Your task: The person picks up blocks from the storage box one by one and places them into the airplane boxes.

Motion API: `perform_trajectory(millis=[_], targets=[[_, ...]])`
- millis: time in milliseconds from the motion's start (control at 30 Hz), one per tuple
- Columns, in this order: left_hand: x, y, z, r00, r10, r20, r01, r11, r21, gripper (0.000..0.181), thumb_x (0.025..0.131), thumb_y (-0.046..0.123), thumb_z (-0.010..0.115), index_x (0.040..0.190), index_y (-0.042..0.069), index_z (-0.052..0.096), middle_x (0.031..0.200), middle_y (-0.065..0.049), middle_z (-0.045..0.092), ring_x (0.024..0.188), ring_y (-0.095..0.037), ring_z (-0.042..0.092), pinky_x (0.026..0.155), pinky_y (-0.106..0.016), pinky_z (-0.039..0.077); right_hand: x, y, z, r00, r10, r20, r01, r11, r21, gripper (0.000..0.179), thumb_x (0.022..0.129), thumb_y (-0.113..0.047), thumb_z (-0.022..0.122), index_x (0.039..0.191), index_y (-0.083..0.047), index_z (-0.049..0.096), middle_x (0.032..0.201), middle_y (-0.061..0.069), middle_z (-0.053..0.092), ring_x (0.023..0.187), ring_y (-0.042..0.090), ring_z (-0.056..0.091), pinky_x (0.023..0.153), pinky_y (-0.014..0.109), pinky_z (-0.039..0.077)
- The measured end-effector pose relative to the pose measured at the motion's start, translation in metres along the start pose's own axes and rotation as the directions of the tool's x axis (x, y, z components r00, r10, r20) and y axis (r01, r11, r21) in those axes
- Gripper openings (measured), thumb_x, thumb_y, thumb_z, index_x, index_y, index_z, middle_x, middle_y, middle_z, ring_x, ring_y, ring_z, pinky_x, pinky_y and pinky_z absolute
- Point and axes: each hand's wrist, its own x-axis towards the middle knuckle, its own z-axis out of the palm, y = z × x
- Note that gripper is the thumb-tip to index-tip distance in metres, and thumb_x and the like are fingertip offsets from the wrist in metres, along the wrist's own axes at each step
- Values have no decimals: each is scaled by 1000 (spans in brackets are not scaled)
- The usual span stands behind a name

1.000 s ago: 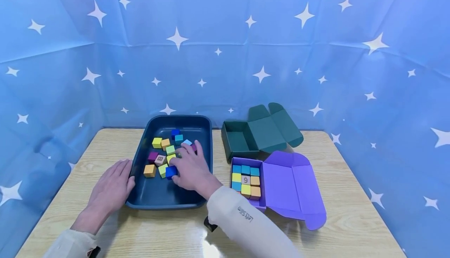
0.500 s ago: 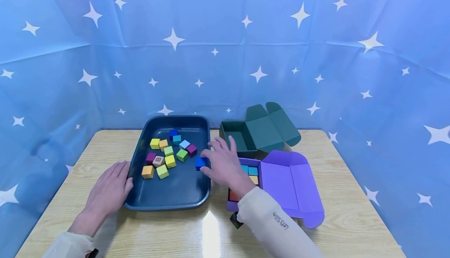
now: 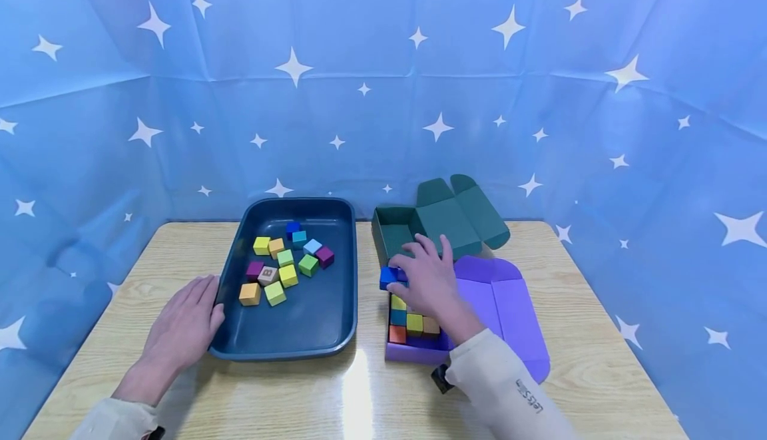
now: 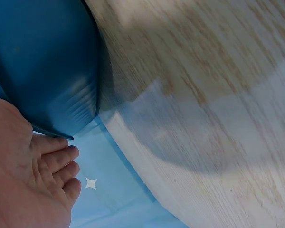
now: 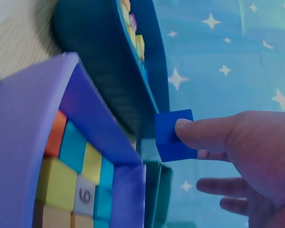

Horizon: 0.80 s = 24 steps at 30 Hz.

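Observation:
A dark blue cube (image 5: 171, 135) is pinched between the thumb and a finger of my right hand (image 3: 428, 280), above the back left part of the purple box (image 3: 416, 355). In the right wrist view, the cube hangs clear of the rows of coloured cubes inside that box. My left hand (image 3: 186, 320) rests against the left rim of the dark blue tray (image 3: 281, 330), its fingers straight; the left wrist view shows the palm and fingertips (image 4: 72, 153) at the tray's edge. Loose cubes of several colours, among them a wooden letter cube (image 3: 268, 275), lie in the tray.
Behind the purple box stands a dark green box (image 3: 398, 233), its lid (image 3: 461, 220) folded open to the right. The purple lid (image 3: 509, 310) also lies spread to the right. Starry blue cloth (image 3: 335, 107) surrounds the wooden table (image 3: 287, 400).
My right hand has lifted the dark blue cube out of the tray and carried it right, over the purple box. The left hand has stayed at the tray's rim.

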Motion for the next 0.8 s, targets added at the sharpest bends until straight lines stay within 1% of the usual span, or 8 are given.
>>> perform_trajectory(millis=[133, 267, 367, 467, 633, 800], targets=[[0, 1, -1, 1000, -8, 14, 8, 1000, -2, 58, 101, 27, 43, 145, -10, 35, 147, -29, 40, 137, -46, 33, 114, -58, 28, -11, 12, -2, 1000, 9, 6, -9, 1000, 9, 33, 86, -44, 71, 116, -30, 70, 139, 6, 56, 145, 33, 29, 118, 66, 8], [0, 1, -2, 999, -18, 31, 19, 1000, -7, 59, 101, 28, 43, 146, -9, 34, 148, -30, 38, 138, -46, 32, 115, -58, 27, -22, 21, -3, 999, 18, 49, -18, 1000, 4, 34, 83, -43, 74, 114, -29, 71, 138, 7, 57, 145, 35, 29, 118, 67, 9], [0, 2, -2, 999, -18, 30, 19, 1000, -8, 59, 101, 28, 42, 146, -9, 34, 148, -29, 38, 138, -46, 32, 115, -58, 27, -29, 27, -4, 996, 14, 85, -15, 1000, 8, 34, 81, -41, 76, 112, -28, 71, 138, 8, 57, 144, 36, 30, 117, 68, 9], [0, 1, -2, 999, -18, 27, 18, 1000, -12, 59, 101, 28, 42, 146, -9, 34, 148, -29, 39, 138, -46, 32, 115, -58, 27, -36, 31, -6, 995, -6, 104, 4, 1000, 19, 33, 80, -38, 77, 110, -26, 72, 136, 9, 58, 143, 37, 32, 116, 69, 10], [0, 1, -1, 1000, -12, 18, 12, 1000, -11, 58, 101, 27, 43, 145, -9, 35, 148, -29, 39, 137, -46, 33, 114, -58, 27, -45, 34, -7, 988, -53, 143, 51, 999, 16, 29, 80, -38, 77, 107, -26, 74, 133, 7, 60, 142, 36, 34, 116, 69, 12], [-1, 1, -1, 1000, -2, 5, 2, 1000, -5, 58, 100, 27, 44, 144, -10, 36, 147, -29, 41, 137, -46, 34, 114, -57, 28, -49, 34, -1, 979, -64, 192, 59, 998, 33, 29, 79, -37, 77, 106, -27, 76, 134, 5, 60, 143, 34, 34, 118, 67, 11]])
